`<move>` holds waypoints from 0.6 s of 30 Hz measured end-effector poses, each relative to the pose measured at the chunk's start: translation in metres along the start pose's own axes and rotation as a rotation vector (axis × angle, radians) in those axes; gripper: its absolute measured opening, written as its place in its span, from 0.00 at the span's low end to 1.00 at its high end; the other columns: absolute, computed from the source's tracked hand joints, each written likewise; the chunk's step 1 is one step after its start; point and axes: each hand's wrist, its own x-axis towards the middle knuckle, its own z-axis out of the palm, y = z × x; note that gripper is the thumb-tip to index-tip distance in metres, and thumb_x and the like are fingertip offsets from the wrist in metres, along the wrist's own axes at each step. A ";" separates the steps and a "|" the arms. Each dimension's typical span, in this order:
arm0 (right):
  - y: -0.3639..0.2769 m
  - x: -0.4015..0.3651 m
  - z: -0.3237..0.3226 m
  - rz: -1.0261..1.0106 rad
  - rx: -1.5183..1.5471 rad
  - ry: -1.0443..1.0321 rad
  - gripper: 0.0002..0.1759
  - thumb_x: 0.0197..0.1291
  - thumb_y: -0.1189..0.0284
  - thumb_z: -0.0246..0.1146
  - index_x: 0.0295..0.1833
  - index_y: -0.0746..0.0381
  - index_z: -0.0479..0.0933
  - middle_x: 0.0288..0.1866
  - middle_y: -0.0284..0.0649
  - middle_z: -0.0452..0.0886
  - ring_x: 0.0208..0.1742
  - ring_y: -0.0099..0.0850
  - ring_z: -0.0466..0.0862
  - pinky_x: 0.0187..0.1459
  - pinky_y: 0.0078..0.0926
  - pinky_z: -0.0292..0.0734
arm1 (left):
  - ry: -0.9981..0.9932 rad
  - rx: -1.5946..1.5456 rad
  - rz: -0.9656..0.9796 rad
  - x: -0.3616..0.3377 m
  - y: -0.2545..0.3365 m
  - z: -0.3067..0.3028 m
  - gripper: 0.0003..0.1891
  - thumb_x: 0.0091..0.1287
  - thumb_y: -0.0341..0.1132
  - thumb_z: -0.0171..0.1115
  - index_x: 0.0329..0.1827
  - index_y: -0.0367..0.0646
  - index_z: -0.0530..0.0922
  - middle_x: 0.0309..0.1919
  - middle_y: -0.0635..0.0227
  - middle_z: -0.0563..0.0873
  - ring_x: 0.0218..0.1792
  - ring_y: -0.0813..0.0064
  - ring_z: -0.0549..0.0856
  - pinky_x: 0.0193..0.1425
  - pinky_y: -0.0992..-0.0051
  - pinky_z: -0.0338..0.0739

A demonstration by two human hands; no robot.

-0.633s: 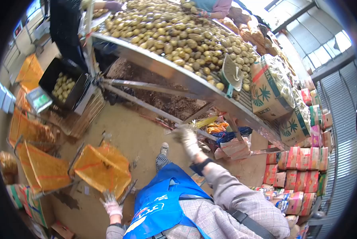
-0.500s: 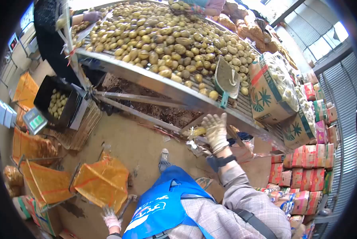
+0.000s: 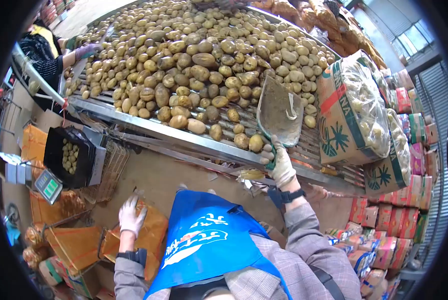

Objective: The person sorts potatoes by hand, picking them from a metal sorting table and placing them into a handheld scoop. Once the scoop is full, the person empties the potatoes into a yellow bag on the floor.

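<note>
My right hand (image 3: pixel 283 165), in a pale glove with soiled fingertips, is closed round the green handle of a scoop (image 3: pixel 273 111) at the front edge of a slatted sorting table (image 3: pixel 184 137). The scoop's broad pan lies on the slats, with a whitish strip in it. A large heap of potatoes (image 3: pixel 199 72) spreads behind and left of the scoop. My left hand (image 3: pixel 131 216), also gloved, hangs with fingers apart above an orange mesh bag (image 3: pixel 151 235) and holds nothing.
Cartons of bagged potatoes (image 3: pixel 351 110) stand at the table's right end. A co-worker's gloved hand (image 3: pixel 88 51) is at the far left of the heap. On the left are a black-lined crate of potatoes (image 3: pixel 69 157) and a scale display (image 3: pixel 49 187). Stacked boxes (image 3: pixel 394 215) line the right.
My right hand has moved up to the scoop and closed on its handle. My left hand has risen from low by the orange bag. The view has shifted closer to the table.
</note>
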 end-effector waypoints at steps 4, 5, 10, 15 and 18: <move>0.004 -0.030 -0.009 -0.030 -0.232 0.139 0.14 0.71 0.55 0.60 0.39 0.54 0.72 0.22 0.28 0.70 0.17 0.19 0.65 0.19 0.20 0.59 | 0.271 -0.170 0.416 0.114 0.086 -0.063 0.27 0.63 0.44 0.67 0.63 0.42 0.75 0.58 0.54 0.80 0.58 0.52 0.80 0.63 0.60 0.74; 0.009 -0.037 -0.006 -0.099 -0.299 0.168 0.16 0.71 0.54 0.60 0.39 0.55 0.73 0.20 0.27 0.70 0.15 0.20 0.65 0.18 0.21 0.59 | 0.304 -0.212 0.513 0.140 0.106 -0.080 0.26 0.64 0.43 0.67 0.62 0.42 0.75 0.57 0.53 0.81 0.57 0.52 0.80 0.62 0.60 0.75; 0.036 -0.073 0.034 -0.100 -0.300 0.338 0.19 0.68 0.53 0.62 0.33 0.56 0.74 0.20 0.29 0.72 0.15 0.22 0.69 0.18 0.23 0.66 | -0.002 -0.409 0.811 0.242 0.200 -0.144 0.26 0.62 0.39 0.69 0.63 0.43 0.76 0.59 0.55 0.81 0.57 0.53 0.82 0.60 0.65 0.78; 0.067 -0.097 0.090 -0.044 -0.254 0.599 0.16 0.64 0.54 0.67 0.34 0.54 0.74 0.20 0.29 0.75 0.14 0.23 0.72 0.17 0.24 0.68 | -0.221 -0.233 0.938 0.313 0.259 -0.109 0.40 0.59 0.36 0.69 0.75 0.53 0.62 0.67 0.54 0.72 0.63 0.51 0.77 0.63 0.62 0.76; 0.092 -0.101 0.082 -0.039 -0.070 0.583 0.13 0.65 0.57 0.67 0.37 0.52 0.73 0.20 0.29 0.76 0.14 0.23 0.72 0.17 0.24 0.68 | -0.002 0.094 1.159 0.332 0.292 -0.097 0.43 0.56 0.37 0.71 0.76 0.58 0.61 0.70 0.53 0.68 0.69 0.48 0.69 0.65 0.56 0.74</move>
